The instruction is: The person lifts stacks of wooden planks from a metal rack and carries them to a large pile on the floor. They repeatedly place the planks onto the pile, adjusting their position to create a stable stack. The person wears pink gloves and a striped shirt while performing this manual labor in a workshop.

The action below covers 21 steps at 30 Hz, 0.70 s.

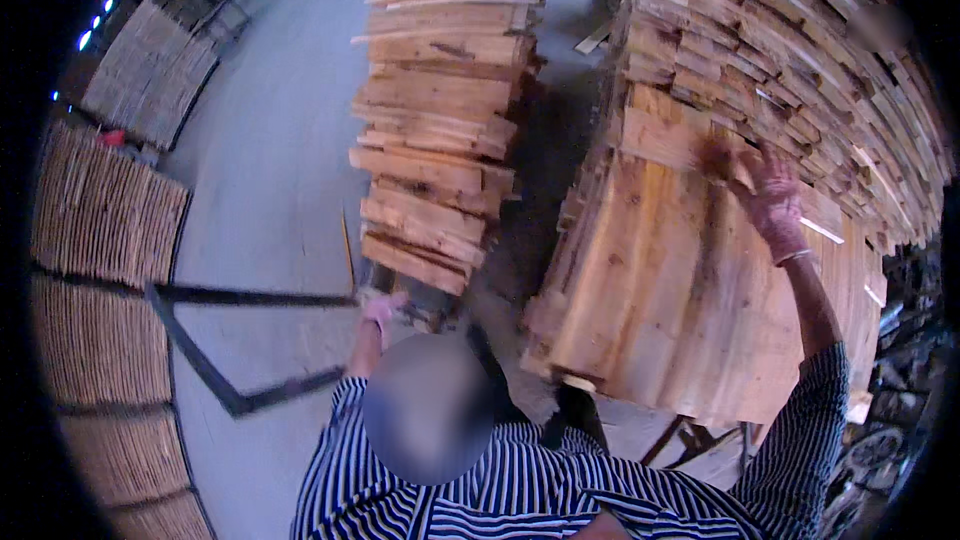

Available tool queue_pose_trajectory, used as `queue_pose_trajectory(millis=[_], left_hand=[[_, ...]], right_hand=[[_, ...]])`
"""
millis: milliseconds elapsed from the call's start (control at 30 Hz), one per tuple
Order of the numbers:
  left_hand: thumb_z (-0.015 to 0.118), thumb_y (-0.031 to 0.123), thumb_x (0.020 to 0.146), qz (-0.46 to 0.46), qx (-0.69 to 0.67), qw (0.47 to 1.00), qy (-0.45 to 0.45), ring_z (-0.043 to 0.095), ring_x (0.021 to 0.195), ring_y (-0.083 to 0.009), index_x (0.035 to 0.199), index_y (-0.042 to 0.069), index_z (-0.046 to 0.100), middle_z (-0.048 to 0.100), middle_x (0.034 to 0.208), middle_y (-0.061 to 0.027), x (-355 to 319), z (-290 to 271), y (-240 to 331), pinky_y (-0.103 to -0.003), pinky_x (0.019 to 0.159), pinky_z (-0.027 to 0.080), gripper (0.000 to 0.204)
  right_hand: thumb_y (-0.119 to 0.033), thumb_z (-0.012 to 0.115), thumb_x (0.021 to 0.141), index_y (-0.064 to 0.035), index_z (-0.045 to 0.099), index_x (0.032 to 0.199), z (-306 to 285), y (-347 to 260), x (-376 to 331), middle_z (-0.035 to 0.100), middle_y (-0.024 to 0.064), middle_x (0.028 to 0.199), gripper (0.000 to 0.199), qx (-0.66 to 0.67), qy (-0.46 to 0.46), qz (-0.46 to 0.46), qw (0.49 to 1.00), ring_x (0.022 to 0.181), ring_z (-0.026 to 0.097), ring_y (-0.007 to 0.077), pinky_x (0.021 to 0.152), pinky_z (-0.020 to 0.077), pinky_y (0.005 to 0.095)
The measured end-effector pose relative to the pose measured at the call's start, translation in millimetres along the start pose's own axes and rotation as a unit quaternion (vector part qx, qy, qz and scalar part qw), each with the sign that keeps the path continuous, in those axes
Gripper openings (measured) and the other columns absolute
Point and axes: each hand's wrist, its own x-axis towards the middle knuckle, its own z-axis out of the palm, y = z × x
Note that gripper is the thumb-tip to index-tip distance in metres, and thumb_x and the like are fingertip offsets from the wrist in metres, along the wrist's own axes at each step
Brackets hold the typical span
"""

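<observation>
Watching remotely, I see a flat, tan wooden board [655, 136] atop the broad brown plank stack [690, 290], extending left from the right hand [772, 188], long axis seemingly crosswise | right nearer, fingers part-spread, hold unclear | left hand [380, 310] beside black metal frame [260, 296], grip unclear

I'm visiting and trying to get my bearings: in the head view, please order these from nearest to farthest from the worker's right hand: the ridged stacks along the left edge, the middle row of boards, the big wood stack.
From the right hand:
1. Big wood stack, on the right, directly below it.
2. Middle row of boards, to its left.
3. Ridged stacks, far left.
</observation>
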Motion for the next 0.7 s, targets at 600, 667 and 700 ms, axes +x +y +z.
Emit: queue_pose_trajectory(millis=[600, 667, 700], left_hand=[[0.079, 0.043, 0.084, -0.157, -0.234, 0.956, -0.086, 0.059, 0.080, -0.0250, 0.116, 0.013, 0.065, 0.060, 0.094, -0.0087, 238, -49, 26, -0.041, 0.072, 0.051, 0.046], [0.075, 0.029, 0.089, -0.141, -0.233, 0.957, -0.101, 0.062, 0.090, -0.0297, 0.125, 0.014, 0.061, 0.063, 0.105, -0.0124, 267, -47, 25, -0.042, 0.080, 0.054, 0.042], [0.076, 0.023, 0.084, 0.036, -0.036, 0.993, -0.108, 0.063, 0.102, -0.0347, 0.128, 0.012, 0.060, 0.064, 0.114, -0.0158, 290, -56, -5, -0.044, 0.087, 0.054, 0.048]], right_hand=[[-0.043, 0.076, 0.083, -0.0072, 0.046, 0.142, 99, -404, 258, 0.052, 0.0227, 0.136, 0.075, 0.188, -0.112, -0.143, 0.965, 0.126, 0.055, 0.0404, 0.096, 0.0498, 0.0530], [-0.035, 0.073, 0.083, -0.0049, 0.049, 0.140, 145, -431, 290, 0.051, 0.0240, 0.139, 0.069, 0.162, -0.062, -0.161, 0.972, 0.125, 0.055, 0.0407, 0.096, 0.0501, 0.0530], [-0.032, 0.076, 0.080, -0.0051, 0.049, 0.139, 161, -458, 313, 0.051, 0.0227, 0.139, 0.070, 0.167, -0.022, -0.174, 0.970, 0.126, 0.054, 0.0401, 0.097, 0.0495, 0.0520]])
